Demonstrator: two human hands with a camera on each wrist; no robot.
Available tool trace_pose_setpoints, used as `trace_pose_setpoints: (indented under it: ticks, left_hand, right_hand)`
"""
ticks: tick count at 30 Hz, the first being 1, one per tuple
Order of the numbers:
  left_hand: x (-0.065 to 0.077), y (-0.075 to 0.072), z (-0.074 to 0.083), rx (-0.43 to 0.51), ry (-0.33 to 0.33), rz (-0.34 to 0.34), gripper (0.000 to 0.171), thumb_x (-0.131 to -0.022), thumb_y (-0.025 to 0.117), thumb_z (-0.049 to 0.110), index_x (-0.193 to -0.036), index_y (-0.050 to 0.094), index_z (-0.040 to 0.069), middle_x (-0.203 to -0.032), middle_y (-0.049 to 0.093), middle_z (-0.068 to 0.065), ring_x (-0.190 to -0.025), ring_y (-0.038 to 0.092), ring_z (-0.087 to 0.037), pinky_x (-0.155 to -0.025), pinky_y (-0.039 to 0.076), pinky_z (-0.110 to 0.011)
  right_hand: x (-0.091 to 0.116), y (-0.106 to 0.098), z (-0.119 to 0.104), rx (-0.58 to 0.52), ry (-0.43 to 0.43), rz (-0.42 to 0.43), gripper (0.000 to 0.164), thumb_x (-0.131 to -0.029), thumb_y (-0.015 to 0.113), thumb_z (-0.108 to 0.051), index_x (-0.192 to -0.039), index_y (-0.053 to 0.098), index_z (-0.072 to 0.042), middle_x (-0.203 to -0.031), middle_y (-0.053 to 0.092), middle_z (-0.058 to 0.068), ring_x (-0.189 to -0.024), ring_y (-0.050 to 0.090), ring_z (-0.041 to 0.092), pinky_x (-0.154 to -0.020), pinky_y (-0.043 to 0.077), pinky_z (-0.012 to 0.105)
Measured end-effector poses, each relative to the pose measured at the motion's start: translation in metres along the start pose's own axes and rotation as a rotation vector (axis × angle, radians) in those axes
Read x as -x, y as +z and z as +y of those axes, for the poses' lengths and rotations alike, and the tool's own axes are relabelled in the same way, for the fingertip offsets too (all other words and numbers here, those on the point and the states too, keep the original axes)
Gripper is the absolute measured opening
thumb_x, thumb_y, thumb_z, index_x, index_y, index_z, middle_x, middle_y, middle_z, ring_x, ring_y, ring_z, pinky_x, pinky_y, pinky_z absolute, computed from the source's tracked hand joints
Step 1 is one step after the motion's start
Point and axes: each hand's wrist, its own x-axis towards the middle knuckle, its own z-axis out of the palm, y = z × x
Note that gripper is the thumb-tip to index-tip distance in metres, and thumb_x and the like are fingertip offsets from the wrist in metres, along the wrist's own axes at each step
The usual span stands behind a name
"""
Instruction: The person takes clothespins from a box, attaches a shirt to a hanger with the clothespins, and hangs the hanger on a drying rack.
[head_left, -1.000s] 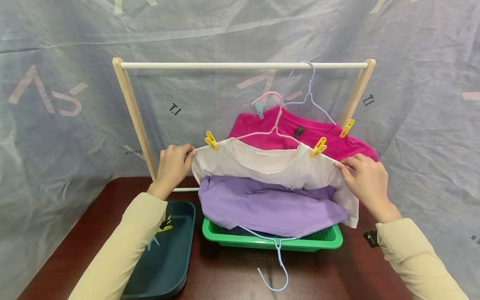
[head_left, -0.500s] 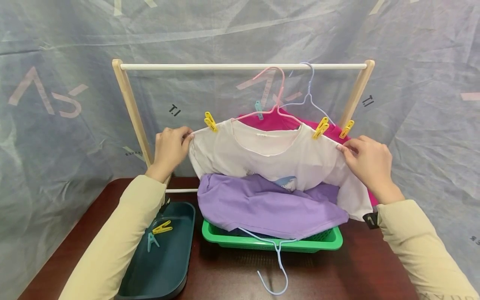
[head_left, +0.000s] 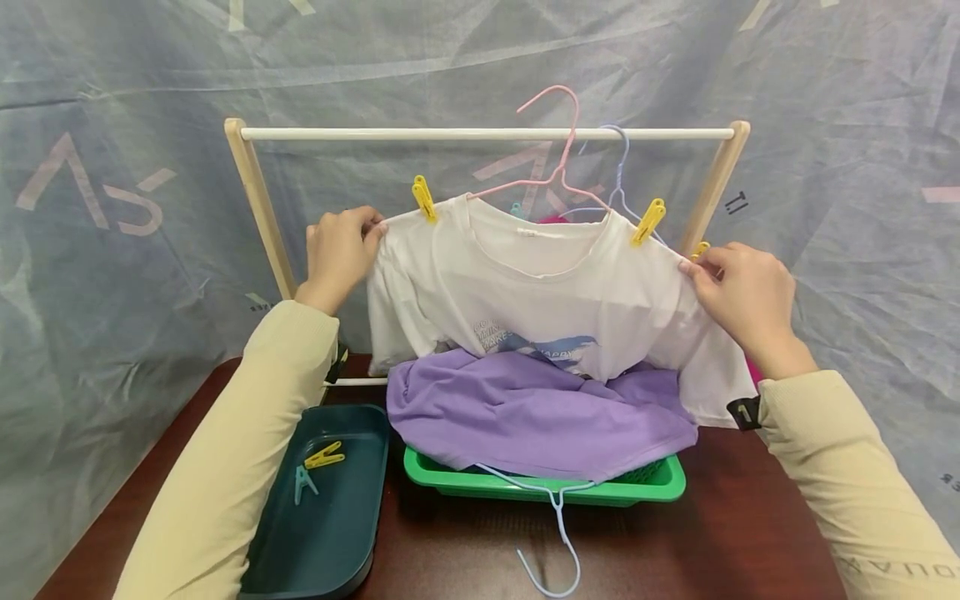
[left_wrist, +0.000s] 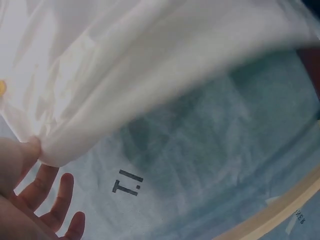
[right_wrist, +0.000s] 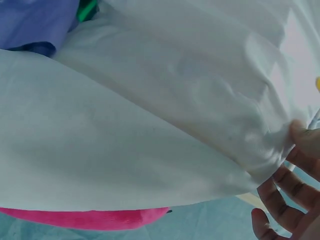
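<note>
A white T-shirt (head_left: 570, 304) with a blue print hangs spread on a pink hanger (head_left: 562, 171). Yellow clothespins grip both shoulders, one at left (head_left: 423, 198) and one at right (head_left: 648, 222). My left hand (head_left: 336, 257) pinches the shirt's left shoulder end; in the left wrist view its thumb (left_wrist: 31, 148) presses on the cloth and the other fingers spread. The right shoulder end is pinched by my right hand (head_left: 746, 296), also seen at the cloth's edge in the right wrist view. The hanger's hook overlaps the rack's white bar (head_left: 450, 134) and its tip shows above it.
Behind, a blue hanger (head_left: 622, 154) on the bar carries a magenta garment (right_wrist: 100, 219), mostly hidden. A purple garment (head_left: 525, 417) lies over a green basket (head_left: 637, 492), with another blue hanger (head_left: 558, 521) sticking out. A dark tray (head_left: 345, 533) holds yellow (head_left: 325, 456) and teal clothespins (head_left: 303, 483).
Both hands have raised the white T-shirt, and the pink hanger's hook has gone from below the bar to above it. More of the print shows, and the magenta garment is now largely covered.
</note>
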Motion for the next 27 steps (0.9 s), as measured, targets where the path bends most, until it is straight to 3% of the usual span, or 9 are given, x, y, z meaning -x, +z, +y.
trace_pose_setpoints:
  ticks: [4,10,21,27]
  left_hand:
    - [-0.006,0.000,0.002,-0.007,-0.040,-0.029,0.027,-0.093,0.050,0.028,-0.105,0.066,0.010,-0.096,0.069,-0.011,-0.088,0.060,-0.034,-0.081,0.036,-0.051]
    - [-0.002,0.008,-0.001,-0.001,-0.084,-0.073,0.028,-0.094,0.049,0.028,-0.109,0.066,0.011,-0.098,0.068,-0.012,-0.089,0.059,-0.034,-0.084,0.036,-0.053]
    - [0.000,0.014,-0.004,0.000,-0.134,-0.113,0.028,-0.094,0.049,0.027,-0.109,0.066,0.011,-0.104,0.067,-0.012,-0.094,0.057,-0.034,-0.088,0.032,-0.056]
    - [-0.004,0.014,0.000,-0.029,-0.144,-0.124,0.029,-0.094,0.050,0.028,-0.112,0.065,0.012,-0.109,0.066,-0.010,-0.098,0.057,-0.034,-0.088,0.032,-0.054]
  right_hand:
    - [-0.004,-0.001,-0.002,0.005,0.021,-0.041,0.023,-0.082,0.062,-0.028,-0.077,0.071,-0.008,-0.066,0.061,0.011,-0.057,0.054,0.034,-0.047,0.032,0.046]
    - [-0.002,0.000,-0.005,0.010,0.028,-0.056,0.021,-0.081,0.063,-0.029,-0.077,0.071,-0.010,-0.063,0.058,0.009,-0.054,0.053,0.033,-0.044,0.031,0.045]
    - [-0.006,0.001,-0.012,0.029,0.002,-0.052,0.017,-0.080,0.064,-0.026,-0.071,0.070,-0.012,-0.058,0.053,0.006,-0.051,0.050,0.030,-0.045,0.030,0.042]
    - [-0.007,0.000,-0.010,0.027,0.029,-0.080,0.019,-0.081,0.063,-0.027,-0.070,0.068,-0.012,-0.057,0.054,0.007,-0.051,0.049,0.032,-0.045,0.029,0.043]
